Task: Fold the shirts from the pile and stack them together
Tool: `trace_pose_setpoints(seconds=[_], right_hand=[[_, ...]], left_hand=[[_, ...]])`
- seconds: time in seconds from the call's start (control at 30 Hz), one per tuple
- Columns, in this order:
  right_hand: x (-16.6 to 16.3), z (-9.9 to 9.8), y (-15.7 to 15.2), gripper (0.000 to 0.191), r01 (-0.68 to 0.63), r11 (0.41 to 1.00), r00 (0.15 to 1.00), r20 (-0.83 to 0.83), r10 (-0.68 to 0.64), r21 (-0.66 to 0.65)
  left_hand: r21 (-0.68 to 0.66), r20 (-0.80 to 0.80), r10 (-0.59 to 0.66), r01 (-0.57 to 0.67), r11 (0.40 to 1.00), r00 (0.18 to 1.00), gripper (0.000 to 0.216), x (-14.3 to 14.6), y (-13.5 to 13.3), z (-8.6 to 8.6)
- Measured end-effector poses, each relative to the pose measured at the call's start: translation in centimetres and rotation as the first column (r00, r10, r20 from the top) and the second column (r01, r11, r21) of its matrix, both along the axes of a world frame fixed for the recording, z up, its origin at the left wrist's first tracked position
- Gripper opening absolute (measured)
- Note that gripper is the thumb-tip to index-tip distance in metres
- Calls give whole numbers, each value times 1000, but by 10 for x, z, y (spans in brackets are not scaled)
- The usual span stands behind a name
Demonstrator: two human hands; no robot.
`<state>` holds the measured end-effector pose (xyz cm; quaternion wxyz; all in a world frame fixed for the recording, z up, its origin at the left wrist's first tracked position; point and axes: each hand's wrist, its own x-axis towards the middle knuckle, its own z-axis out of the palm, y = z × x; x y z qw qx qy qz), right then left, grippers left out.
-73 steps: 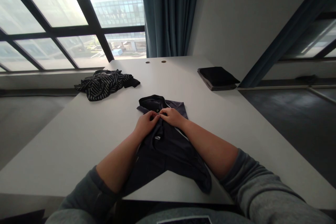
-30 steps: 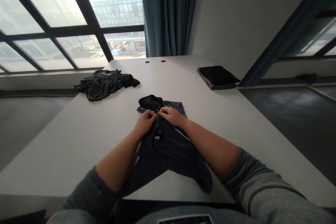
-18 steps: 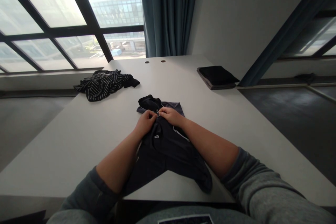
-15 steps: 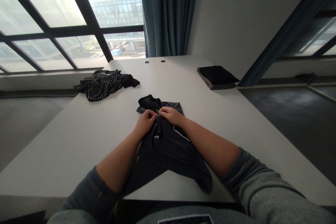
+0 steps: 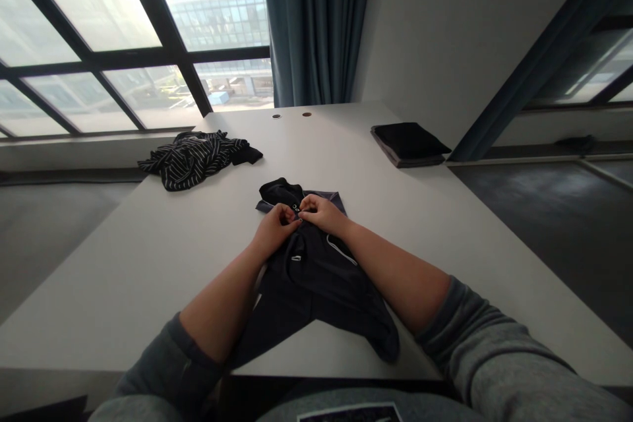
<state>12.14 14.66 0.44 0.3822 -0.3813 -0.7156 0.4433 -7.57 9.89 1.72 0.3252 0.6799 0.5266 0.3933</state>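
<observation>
A dark garment (image 5: 331, 277) with thin white piping lies spread on the white table, its lower end parting into two pieces toward me. Small light-ringed buttons show near its upper opening, right between my hands. My left hand (image 5: 275, 225) is closed in a pinch on the cloth just left of the buttons. From the other side, my right hand (image 5: 322, 213) pinches the fabric close by, thumb and fingertips together. The fingertips of both hands nearly meet, and the exact bit of cloth between them is partly hidden.
A crumpled black-and-white striped garment (image 5: 195, 159) lies at the table's far left. Folded dark cloths (image 5: 410, 143) are stacked near the right edge. The white table (image 5: 163, 264) reaches back toward a blue curtain (image 5: 316, 26) and windows, with two round holes at its far end.
Both hands shift slightly at the buttons: the left thumb reaches further right, and the right fingers lift and curl a little. The garment stays nearly in place.
</observation>
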Motion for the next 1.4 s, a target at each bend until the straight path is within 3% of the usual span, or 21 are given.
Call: trace_pose_setpoints(seconds=[0.1, 0.27, 0.37, 0.57, 0.7, 0.9, 1.1, 1.4], right_hand=[[9, 3, 3, 20, -20, 991, 994, 113, 4, 135], [19, 0, 9, 36, -188, 916, 934, 354, 55, 355], [17, -4, 12, 29, -199, 884, 904, 427, -1, 422], [14, -3, 12, 11, -80, 895, 914, 391, -110, 438], [14, -2, 11, 10, -53, 909, 922, 371, -115, 413], [13, -6, 14, 12, -115, 894, 915, 395, -74, 434], [12, -12, 17, 14, -122, 857, 898, 423, -119, 500], [11, -2, 8, 16, -101, 842, 958, 279, -61, 531]], left_hand=[[-2, -107, -8, 8, 1000, 994, 17, -4, -3, 7], [-45, -300, -46, 34, 998, 953, 23, -10, -4, 12], [-58, -382, -19, -4, 998, 924, 27, -9, -2, 8], [-21, -433, 18, -30, 999, 901, 28, -5, -2, 2], [85, -382, 40, -7, 996, 923, 23, -7, 4, -1], [105, -491, 30, 25, 994, 871, 25, -11, 23, -6], [137, -584, 89, -9, 990, 807, 18, -4, 24, -5], [141, -353, 30, 22, 990, 935, 18, -1, 19, -3]])
